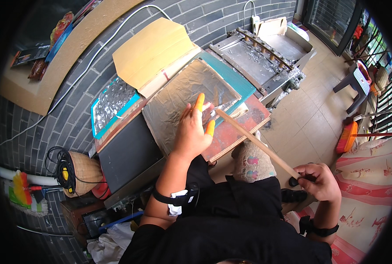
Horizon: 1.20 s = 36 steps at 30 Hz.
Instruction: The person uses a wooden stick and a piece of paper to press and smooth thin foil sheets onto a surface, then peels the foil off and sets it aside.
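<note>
My right hand [321,182] grips the near end of a long, thin wooden stick [260,143]. The stick slants up to the left, and a small whitish bit [214,111] is at its far tip. Beside that tip my left hand [191,135] hovers over or rests on a crinkled, foil-like sheet [171,109]; contact is hard to judge. Its fingers are spread, with yellow finger cots [199,101] on the index finger and thumb. The sheet covers a flat board on a teal ribbed mat [237,79], above a worn reddish wooden board [252,120].
A blue-rimmed tray [100,133] of silvery flakes lies left, below a yellow paper sheet [153,49]. A metal frame [232,74] littered with flakes stands at the back right. A wicker basket [83,168] with coiled cable is at left; a stool [362,77] and broom [348,135] stand right.
</note>
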Tool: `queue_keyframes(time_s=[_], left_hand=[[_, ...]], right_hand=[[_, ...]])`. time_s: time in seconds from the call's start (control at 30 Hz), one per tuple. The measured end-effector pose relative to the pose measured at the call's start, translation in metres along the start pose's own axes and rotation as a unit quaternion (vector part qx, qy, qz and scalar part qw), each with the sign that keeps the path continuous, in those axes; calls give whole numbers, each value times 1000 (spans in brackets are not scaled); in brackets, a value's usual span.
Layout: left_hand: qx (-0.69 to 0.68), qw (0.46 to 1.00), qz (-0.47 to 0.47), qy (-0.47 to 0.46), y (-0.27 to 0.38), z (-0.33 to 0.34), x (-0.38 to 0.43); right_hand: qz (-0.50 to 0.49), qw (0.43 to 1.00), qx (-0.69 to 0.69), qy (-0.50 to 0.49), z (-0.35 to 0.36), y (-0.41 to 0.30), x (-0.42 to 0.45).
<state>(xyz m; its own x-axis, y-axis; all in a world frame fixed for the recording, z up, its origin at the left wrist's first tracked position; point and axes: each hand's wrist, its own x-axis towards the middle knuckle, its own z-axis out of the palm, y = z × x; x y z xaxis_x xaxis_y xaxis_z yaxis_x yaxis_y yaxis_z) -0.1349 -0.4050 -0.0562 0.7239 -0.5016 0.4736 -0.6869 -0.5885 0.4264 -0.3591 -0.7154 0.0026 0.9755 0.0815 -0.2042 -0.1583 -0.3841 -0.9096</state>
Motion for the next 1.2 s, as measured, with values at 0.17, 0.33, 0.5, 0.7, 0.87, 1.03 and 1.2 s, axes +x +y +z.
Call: queue_keyframes(time_s=[0.17,0.33,0.5,0.7,0.87,1.03,1.2], left_hand=[[-17,1000,-3,8,3,-2,1],[-15,1000,25,12,3,-4,0],[-17,999,25,11,9,-6,1],[-25,999,23,14,8,-4,1],[-27,999,21,14,10,-5,1],[-5,999,35,31,6,-3,2],[0,999,30,35,10,-5,8]], right_hand=[[17,1000,9,5,-1,-4,-1],[28,999,27,14,0,-5,-2],[28,999,14,10,-2,-3,-3],[29,999,25,22,-2,-4,-4],[33,999,11,27,-3,-5,-6],[57,998,19,33,-5,-8,-9],[41,998,13,48,-14,-13,-14]])
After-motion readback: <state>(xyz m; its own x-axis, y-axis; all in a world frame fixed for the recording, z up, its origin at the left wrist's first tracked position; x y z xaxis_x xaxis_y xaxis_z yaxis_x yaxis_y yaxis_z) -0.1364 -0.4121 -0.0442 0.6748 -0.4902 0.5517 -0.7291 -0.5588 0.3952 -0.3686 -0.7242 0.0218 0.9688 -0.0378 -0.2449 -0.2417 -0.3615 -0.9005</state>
